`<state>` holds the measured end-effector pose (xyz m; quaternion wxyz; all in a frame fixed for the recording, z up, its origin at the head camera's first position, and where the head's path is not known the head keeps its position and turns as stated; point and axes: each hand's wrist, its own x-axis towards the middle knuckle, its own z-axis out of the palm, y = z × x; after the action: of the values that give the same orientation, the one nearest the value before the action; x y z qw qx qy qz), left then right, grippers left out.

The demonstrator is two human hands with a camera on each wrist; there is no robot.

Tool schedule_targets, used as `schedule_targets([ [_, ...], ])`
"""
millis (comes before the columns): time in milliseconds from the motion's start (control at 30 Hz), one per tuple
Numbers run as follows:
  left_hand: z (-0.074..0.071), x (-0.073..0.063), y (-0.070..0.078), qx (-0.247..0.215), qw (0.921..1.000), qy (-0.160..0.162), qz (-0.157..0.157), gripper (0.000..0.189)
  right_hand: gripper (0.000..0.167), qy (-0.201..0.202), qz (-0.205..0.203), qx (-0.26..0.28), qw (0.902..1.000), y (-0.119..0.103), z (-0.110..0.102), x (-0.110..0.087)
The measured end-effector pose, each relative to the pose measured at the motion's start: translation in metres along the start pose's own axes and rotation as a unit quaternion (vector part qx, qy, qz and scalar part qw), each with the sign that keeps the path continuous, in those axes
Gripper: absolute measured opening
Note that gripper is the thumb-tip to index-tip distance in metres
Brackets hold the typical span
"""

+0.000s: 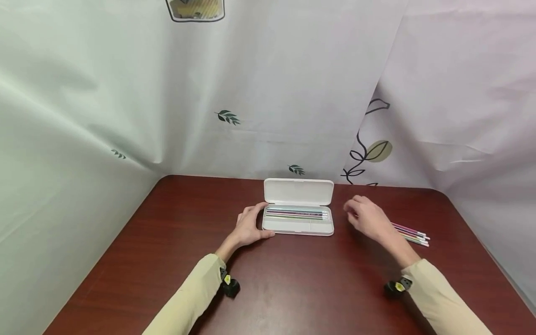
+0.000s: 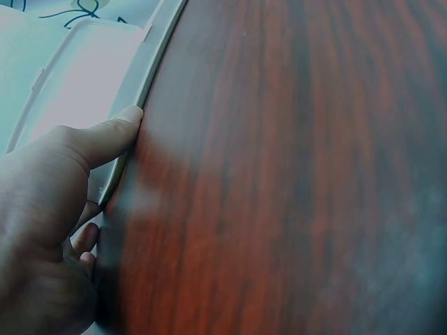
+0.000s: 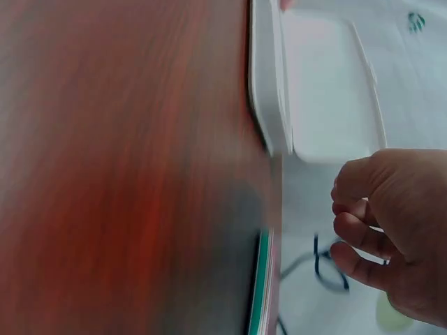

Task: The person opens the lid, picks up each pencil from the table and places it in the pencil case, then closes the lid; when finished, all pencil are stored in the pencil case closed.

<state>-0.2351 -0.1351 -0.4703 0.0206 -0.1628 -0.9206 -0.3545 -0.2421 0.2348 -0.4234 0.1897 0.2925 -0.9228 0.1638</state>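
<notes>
- White cloth backdrop (image 1: 272, 93) hangs right behind the table, so if a fold bulges forward it could nudge stuff near the back. Can't tell if it touches anything there.
- Wood-grain table (image 1: 293, 284) looks pretty smooth and shiny, so anything round that gets bumped would probably roll.
- White pencil case (image 1: 286, 225) sits open near the table's far edge, around the middle. Shove it too hard and it could slide back into the cloth.
- Its lid (image 1: 298, 191) stands up on the hinge; a knock from behind might drop it on somebody's fingers.
- Left hand (image 1: 248, 228) grips the case's left end, thumb at the front edge, fingers round the back corner. Squeeze or twist unevenly and imo the whole case swivels.
- Right hand (image 1: 367, 217) hovers between the case and the loose bunch, fingers loosely bent, nothing in them that I can see. A low sweep of that wrist could scatter the bunch.
- Loose pencils (image 1: 412, 234) lie just right of that hand, partly hidden by it. Grabbing several at once might fan them out.
- Pencils inside the case (image 1: 295, 214) lie side by side along the back; tilting it would likely jumble them.
</notes>
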Motion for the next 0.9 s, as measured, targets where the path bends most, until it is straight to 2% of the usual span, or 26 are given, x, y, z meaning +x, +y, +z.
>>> schedule_targets([
  [267, 0.001, 0.002, 0.003, -0.002, 1.0000, -0.005, -0.006, 0.089, 0.016, -0.013, 0.043, -0.010, 0.9989, 0.035, -0.033, -0.055],
  [400, 0.001, 0.001, 0.004, -0.001, 1.0000, -0.002, -0.008, 0.089, 0.017, -0.022, 0.072, -0.022, 0.9969, 0.047, -0.042, -0.079],
  [500, -0.001, 0.001, 0.003, -0.001, 1.0000, 0.000, -0.007, 0.089, 0.019, -0.015, 0.081, -0.032, 0.9961, 0.053, -0.044, -0.094],
  [667, -0.001, 0.001, 0.003, -0.001, 1.0000, -0.001, -0.006, 0.089, 0.019, -0.007, 0.093, -0.037, 0.9950, 0.061, -0.048, -0.111],
  [900, 0.000, 0.002, 0.001, 0.005, 1.0000, 0.001, 0.001, 0.089, 0.019, -0.017, 0.117, -0.039, 0.9922, 0.065, -0.049, -0.122],
])
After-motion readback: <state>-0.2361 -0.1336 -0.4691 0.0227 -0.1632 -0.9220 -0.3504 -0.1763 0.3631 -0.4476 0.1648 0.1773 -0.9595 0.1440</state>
